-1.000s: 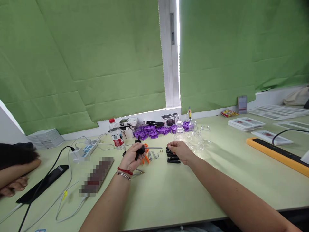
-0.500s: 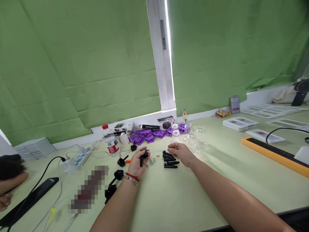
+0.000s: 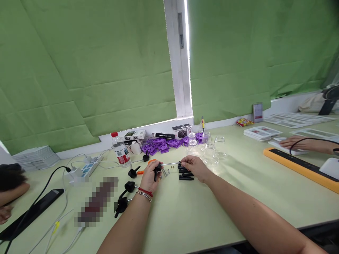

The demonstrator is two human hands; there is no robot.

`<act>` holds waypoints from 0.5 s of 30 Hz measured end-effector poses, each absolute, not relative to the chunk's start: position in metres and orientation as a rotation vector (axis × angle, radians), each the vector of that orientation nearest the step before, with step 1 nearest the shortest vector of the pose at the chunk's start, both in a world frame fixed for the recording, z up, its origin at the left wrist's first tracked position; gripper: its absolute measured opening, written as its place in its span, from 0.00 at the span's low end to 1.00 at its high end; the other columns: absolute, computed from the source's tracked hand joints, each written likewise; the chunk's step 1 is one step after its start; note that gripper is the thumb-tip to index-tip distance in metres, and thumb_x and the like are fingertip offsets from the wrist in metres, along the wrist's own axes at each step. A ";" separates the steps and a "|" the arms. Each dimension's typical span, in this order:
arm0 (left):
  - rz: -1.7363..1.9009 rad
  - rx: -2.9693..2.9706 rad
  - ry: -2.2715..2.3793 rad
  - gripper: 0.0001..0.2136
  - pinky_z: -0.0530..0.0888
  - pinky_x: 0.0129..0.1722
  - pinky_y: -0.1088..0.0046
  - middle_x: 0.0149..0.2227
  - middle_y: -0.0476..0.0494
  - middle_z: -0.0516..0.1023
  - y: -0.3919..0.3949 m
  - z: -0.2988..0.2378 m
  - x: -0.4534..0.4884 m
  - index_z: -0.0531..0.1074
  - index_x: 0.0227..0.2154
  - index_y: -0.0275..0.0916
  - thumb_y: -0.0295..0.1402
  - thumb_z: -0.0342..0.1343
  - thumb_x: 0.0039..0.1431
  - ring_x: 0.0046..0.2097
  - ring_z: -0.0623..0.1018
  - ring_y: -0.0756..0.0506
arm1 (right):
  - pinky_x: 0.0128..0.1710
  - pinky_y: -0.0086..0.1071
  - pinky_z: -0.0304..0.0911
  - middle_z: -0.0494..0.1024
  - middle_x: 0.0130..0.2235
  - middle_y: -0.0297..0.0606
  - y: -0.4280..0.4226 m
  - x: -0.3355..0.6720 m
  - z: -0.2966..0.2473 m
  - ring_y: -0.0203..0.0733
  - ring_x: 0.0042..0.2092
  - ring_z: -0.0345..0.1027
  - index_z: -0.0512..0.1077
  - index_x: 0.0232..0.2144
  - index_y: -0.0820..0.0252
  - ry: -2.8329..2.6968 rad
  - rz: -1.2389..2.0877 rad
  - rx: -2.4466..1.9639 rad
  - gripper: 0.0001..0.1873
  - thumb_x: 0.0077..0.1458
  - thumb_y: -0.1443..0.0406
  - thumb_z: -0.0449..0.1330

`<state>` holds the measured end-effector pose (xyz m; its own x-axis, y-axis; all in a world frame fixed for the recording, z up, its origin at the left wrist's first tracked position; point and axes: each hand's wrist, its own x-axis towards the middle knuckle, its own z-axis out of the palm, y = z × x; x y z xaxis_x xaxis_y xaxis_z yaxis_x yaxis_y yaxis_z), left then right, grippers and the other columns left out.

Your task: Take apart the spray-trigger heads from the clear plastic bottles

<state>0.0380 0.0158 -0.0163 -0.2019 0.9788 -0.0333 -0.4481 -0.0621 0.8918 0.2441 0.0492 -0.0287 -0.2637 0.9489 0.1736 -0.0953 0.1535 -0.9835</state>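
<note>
My left hand point(image 3: 149, 175) is closed around a black plastic crank piece point(image 3: 156, 170) with a thin metal rod point(image 3: 169, 164) pointing right. At the rod's far end, the fingers of my right hand point(image 3: 194, 166) are pinched together; whatever small piece they hold there is hidden. Black tube-like parts point(image 3: 186, 178) lie just under my right fingertips. Small metal springs or pins point(image 3: 166, 173) and tiny brass bits point(image 3: 172, 167) rest between the hands. More black crank pieces point(image 3: 129, 186) lie left of my left forearm, and an orange piece point(image 3: 152, 161) shows behind my left fingers.
Purple plastic parts point(image 3: 159, 144), boxes point(image 3: 135, 134) and a water bottle point(image 3: 120, 151) stand at the back. Clear cups point(image 3: 210, 152) are beyond my right hand. An orange-edged power strip point(image 3: 299, 169) lies right, near another person's hand point(image 3: 296, 143). Cables and a power strip point(image 3: 88, 169) are left.
My right hand has moved slightly left and now meets the end of the rod. Another person's hand has come in at the right, over the white stack.
</note>
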 end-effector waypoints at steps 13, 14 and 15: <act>1.513 0.780 1.025 0.10 0.64 0.20 0.79 0.33 0.45 0.73 0.016 -0.020 0.041 0.71 0.28 0.35 0.35 0.62 0.44 0.30 0.73 0.52 | 0.35 0.32 0.61 0.75 0.29 0.35 0.051 0.242 -0.036 0.35 0.32 0.66 0.73 0.28 0.63 -1.358 1.301 -0.864 0.15 0.38 0.59 0.67; 1.515 0.774 1.027 0.10 0.64 0.20 0.79 0.33 0.45 0.73 0.016 -0.020 0.041 0.71 0.28 0.35 0.35 0.62 0.44 0.30 0.73 0.52 | 0.35 0.32 0.61 0.75 0.29 0.35 0.051 0.242 -0.036 0.35 0.32 0.66 0.73 0.28 0.63 -1.358 1.297 -0.864 0.15 0.38 0.59 0.67; 1.515 0.768 1.029 0.10 0.64 0.20 0.78 0.32 0.45 0.73 0.016 -0.020 0.042 0.71 0.28 0.35 0.35 0.62 0.44 0.29 0.73 0.52 | 0.35 0.32 0.61 0.75 0.29 0.35 0.051 0.242 -0.037 0.35 0.32 0.66 0.73 0.28 0.63 -1.357 1.293 -0.865 0.15 0.38 0.59 0.67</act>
